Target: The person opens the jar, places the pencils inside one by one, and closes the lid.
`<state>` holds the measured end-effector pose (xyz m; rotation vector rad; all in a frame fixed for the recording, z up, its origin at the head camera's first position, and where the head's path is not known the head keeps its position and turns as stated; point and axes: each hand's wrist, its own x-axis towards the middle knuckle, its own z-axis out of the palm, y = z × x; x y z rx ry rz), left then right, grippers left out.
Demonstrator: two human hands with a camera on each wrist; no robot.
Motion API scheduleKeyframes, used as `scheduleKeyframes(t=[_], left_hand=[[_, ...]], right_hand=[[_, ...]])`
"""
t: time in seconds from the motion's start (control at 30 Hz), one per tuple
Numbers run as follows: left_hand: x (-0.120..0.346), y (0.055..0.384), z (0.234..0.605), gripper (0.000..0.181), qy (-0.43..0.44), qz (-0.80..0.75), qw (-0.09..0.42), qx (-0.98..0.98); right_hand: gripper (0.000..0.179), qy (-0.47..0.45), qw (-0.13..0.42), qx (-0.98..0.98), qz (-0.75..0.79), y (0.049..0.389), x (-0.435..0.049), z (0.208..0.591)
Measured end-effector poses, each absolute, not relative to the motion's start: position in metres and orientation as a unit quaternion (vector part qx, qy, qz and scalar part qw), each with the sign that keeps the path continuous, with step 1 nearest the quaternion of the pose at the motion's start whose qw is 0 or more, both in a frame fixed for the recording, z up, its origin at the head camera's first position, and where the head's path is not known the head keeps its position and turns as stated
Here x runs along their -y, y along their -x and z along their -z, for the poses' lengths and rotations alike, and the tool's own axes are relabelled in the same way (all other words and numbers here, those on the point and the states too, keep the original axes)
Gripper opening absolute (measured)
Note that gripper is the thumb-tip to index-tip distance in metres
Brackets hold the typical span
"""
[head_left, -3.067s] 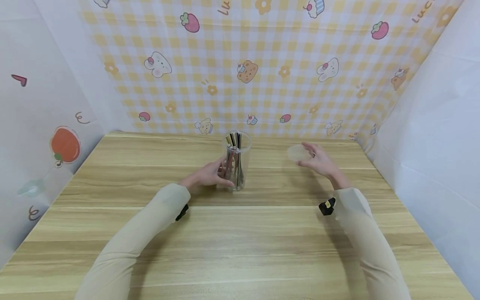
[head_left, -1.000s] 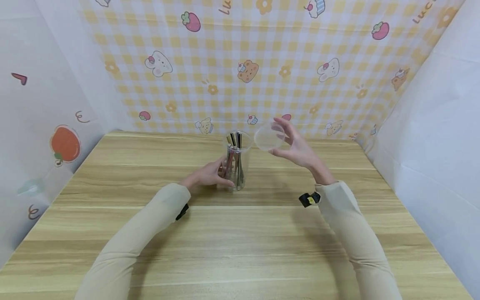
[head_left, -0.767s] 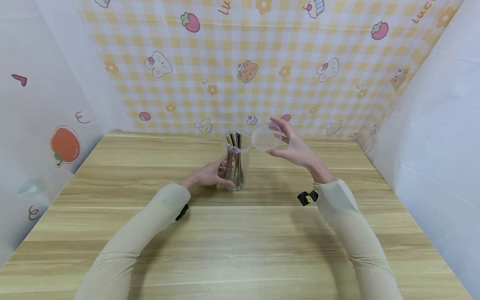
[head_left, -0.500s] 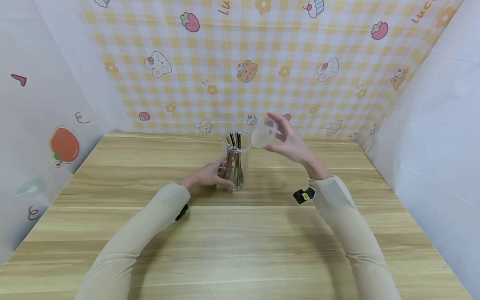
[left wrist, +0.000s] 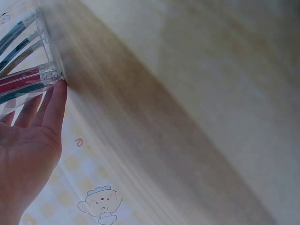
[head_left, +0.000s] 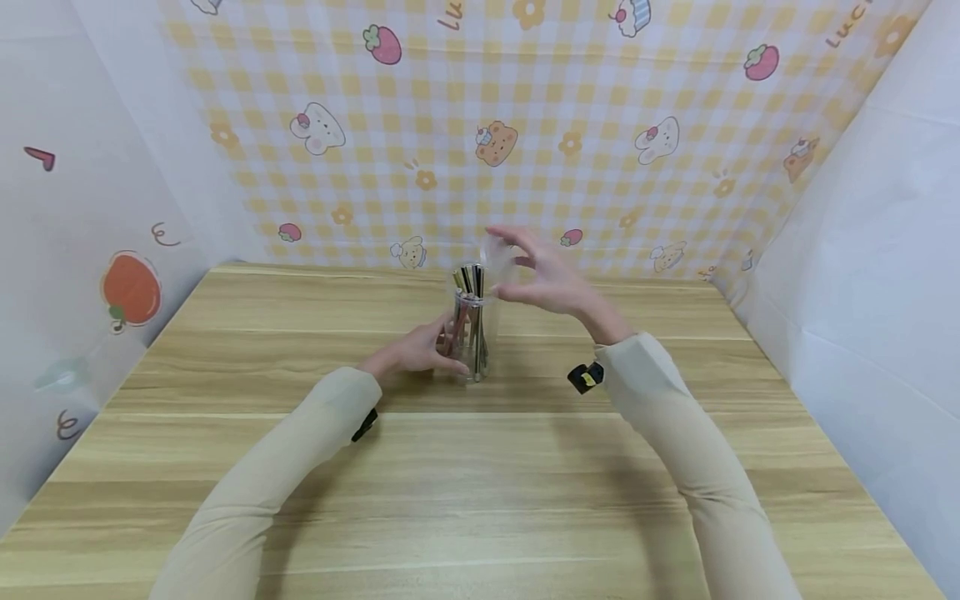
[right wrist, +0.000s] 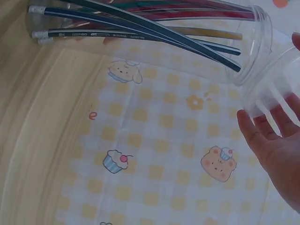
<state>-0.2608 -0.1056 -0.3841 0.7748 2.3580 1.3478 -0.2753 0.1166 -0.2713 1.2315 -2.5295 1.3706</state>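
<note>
A clear plastic jar (head_left: 491, 325) stands upright toward the back of the wooden table, with several pencils (right wrist: 154, 30) inside. My left hand (head_left: 416, 348) holds the jar low on its left side, thumb in front and fingers around behind. In the left wrist view those fingers (left wrist: 55, 105) lie against the jar near its base. My right hand (head_left: 551, 279) grips a translucent round lid (right wrist: 269, 82) by its rim, thumb and fingers on opposite sides. The lid is tilted, close by the right side of the jar's mouth (right wrist: 262, 44); whether they touch I cannot tell.
The wooden table (head_left: 480, 500) runs up to a yellow checked cloth (head_left: 420, 108) hanging behind the jar. White cloth walls (head_left: 862, 275) border the table at left and right. A black wrist camera (head_left: 585, 377) sits at the right cuff.
My right hand has carried the lid from the table on the right, up and leftward to the jar's mouth, tilting it more upright. My left hand and the jar have stayed in place.
</note>
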Motion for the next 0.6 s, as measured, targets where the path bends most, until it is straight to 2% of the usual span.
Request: scheduleKeyframes(t=[0.13, 0.27, 0.6], left_hand=[[0.105, 0.256, 0.377, 0.095, -0.277, -0.469, 0.160, -0.823], [0.107, 0.262, 0.385, 0.096, -0.283, -0.464, 0.155, -0.825], [0.108, 0.277, 0.406, 0.103, -0.277, -0.460, 0.147, -0.831]], right_hand=[[0.071, -0.423, 0.010, 0.839, -0.342, 0.277, -0.110, 0.271], [0.067, -0.458, 0.019, 0.842, -0.286, 0.278, -0.103, 0.272], [0.063, -0.472, 0.005, 0.837, -0.276, 0.281, -0.094, 0.274]])
